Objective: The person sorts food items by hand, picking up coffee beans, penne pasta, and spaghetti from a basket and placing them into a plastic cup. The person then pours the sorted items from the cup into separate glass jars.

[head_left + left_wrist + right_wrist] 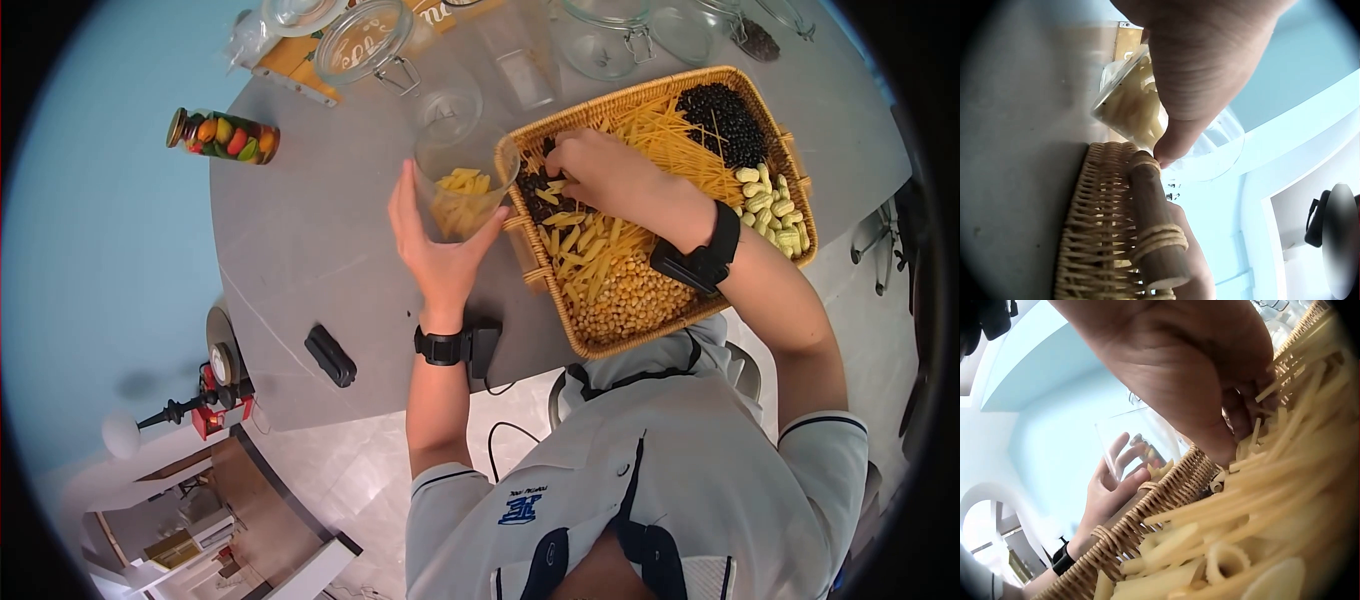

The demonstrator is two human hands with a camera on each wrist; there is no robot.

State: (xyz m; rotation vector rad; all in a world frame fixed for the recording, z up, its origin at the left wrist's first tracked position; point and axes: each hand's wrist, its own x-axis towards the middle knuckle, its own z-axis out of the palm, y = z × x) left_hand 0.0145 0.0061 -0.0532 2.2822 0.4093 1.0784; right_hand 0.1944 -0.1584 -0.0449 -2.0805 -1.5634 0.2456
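My left hand [440, 255] grips a clear cup [462, 150] around its side, tilted beside the basket. Pieces of penne [464, 205] lie inside the cup, and they also show through its wall in the left wrist view. My right hand [610, 175] reaches into the far left part of the wicker basket [590, 348]. In the right wrist view its thumb and curled fingers [1235, 412] close on penne pieces [1244, 450] among the pasta. Loose penne [580, 250] lies nearer, and dark small pieces [532, 190] surround the fingertips.
The basket also holds spaghetti [655, 130], black beans [722, 120], peanuts [775, 210] and corn kernels [630, 300]. Clear lidded jars [600, 50] stand along the back. A jar of colourful contents [225, 137] is at the left, and a black case [330, 355] lies nearer.
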